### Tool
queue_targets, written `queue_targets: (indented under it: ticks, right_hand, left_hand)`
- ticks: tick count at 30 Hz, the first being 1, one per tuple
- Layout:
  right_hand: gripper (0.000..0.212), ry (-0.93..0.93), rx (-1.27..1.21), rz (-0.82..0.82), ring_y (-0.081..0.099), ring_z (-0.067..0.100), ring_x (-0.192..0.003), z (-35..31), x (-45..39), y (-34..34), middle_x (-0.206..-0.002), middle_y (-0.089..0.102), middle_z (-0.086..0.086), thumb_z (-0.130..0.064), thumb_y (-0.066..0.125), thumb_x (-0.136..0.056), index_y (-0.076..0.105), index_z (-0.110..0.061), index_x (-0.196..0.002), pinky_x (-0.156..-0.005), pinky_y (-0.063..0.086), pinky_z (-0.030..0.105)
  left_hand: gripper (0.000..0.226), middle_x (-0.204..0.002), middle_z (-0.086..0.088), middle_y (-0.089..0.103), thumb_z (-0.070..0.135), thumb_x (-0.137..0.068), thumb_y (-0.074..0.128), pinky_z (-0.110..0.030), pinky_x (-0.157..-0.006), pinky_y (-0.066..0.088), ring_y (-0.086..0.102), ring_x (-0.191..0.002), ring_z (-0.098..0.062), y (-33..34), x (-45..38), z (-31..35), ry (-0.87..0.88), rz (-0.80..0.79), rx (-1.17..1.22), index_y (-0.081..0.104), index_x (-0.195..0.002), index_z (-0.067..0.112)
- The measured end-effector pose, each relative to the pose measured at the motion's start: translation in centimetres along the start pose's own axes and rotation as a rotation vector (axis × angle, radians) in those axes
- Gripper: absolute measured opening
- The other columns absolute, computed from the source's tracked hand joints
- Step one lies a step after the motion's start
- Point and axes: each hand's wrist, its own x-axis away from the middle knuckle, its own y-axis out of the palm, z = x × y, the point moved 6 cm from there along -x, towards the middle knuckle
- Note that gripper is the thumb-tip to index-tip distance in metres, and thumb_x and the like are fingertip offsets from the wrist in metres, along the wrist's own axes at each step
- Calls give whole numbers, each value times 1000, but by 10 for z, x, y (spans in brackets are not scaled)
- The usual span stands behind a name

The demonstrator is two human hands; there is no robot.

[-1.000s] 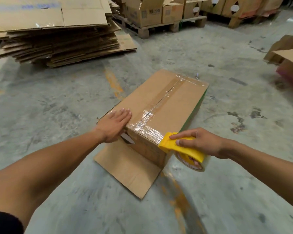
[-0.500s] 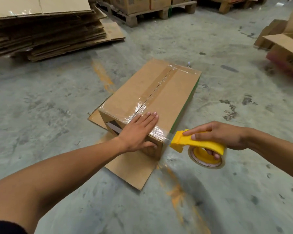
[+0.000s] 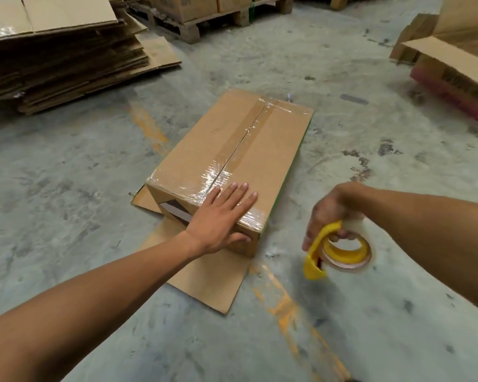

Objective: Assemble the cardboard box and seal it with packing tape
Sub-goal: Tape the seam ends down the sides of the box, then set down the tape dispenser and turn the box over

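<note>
A closed brown cardboard box (image 3: 271, 139) lies on the concrete floor, its top seam covered by clear packing tape that wraps over the near edge. My left hand (image 3: 221, 219) rests flat, fingers spread, on the box's near right corner, thumb down the front face. My right hand (image 3: 333, 210) is off to the right of the box, above the floor, gripping a yellow tape dispenser (image 3: 337, 250) with its roll. The dispenser is apart from the box.
A flat cardboard sheet (image 3: 204, 274) lies under the box's near end. A stack of flattened cartons (image 3: 64, 51) sits at the back left, pallets with boxes (image 3: 204, 17) behind, and an open carton (image 3: 453, 62) at the right. Orange paint marks streak the floor.
My left hand slid from the box's left corner across the taped near edge to the right corner. My right hand pulled the dispenser off the box and swung it down to the right.
</note>
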Motion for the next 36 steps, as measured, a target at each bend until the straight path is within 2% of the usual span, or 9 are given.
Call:
queue_targets:
  ticks: [2,6,9,15,19,23,28,31,36]
  right_hand:
    - [37,99,276,-59,55,13,-31,11,-8,23,-56,63,4,-37,68,-90,71,-9,-114,-37,49,19]
    - [30,-65,-167,-93,45,17,-37,10,-11,15,-75,58,20,-28,55,-98,68,-18,-124,-39,47,23]
    - [29,-155,-233,-47,47,18,-38,-6,-13,4,-76,56,20,-27,56,-97,70,-21,-121,-43,47,25]
    - [33,-144,-92,-76,57,18,-42,-29,-19,22,-87,61,23,-21,53,-98,65,-22,-129,-48,54,27]
    - [35,-225,-68,-10,61,15,-48,-52,-20,37,-102,66,17,-14,57,-94,67,-21,-127,-48,54,23]
    - [41,-353,201,108,57,7,-90,-93,-21,64,-118,58,-6,-14,58,-91,66,-30,-128,-65,45,13]
    - [65,-488,728,103,47,28,-129,-140,-32,132,-149,44,13,-25,55,-92,32,-41,-151,-98,39,29]
    - [74,-580,953,68,45,39,-128,-152,-41,176,-142,45,23,-23,51,-95,12,-39,-156,-102,39,44]
    - [82,-715,1221,67,44,42,-127,-167,-44,220,-141,37,24,-15,54,-96,4,-37,-156,-94,43,50]
  left_hand:
    - [98,-165,-2,-2,76,-83,40,-46,-121,7,-1,-151,-24,0,3,-6,-9,-19,40,-4,-155,27]
    - [107,-164,-5,-10,87,-76,26,-51,-120,-1,-10,-150,-25,2,0,-5,-40,-82,80,-7,-155,23]
    - [117,-164,-11,-4,95,-70,10,-56,-118,-5,-8,-150,-27,-4,-10,14,-113,-96,179,2,-155,14]
    - [77,-164,-12,-5,57,-97,23,-57,-118,-2,-5,-150,-33,-3,-29,37,-211,-77,135,-3,-155,13]
    - [73,-164,-11,-8,48,-98,25,-56,-119,0,-7,-150,-33,5,-12,19,-180,-73,123,-8,-154,15]
    - [70,-163,-3,-13,47,-99,23,-48,-120,-1,-10,-150,-27,14,49,-37,-119,-87,81,-12,-154,23]
    - [61,-164,6,-8,37,-101,21,-40,-122,0,-9,-150,-17,21,178,-118,-139,-85,133,-7,-154,29]
    - [62,-164,7,-2,20,-102,29,-37,-122,8,-5,-151,-15,21,255,-144,-262,-77,215,-1,-155,30]
    - [77,-164,11,-5,0,-96,37,-37,-119,13,-8,-150,-13,24,295,-136,-392,-18,297,0,-155,33]
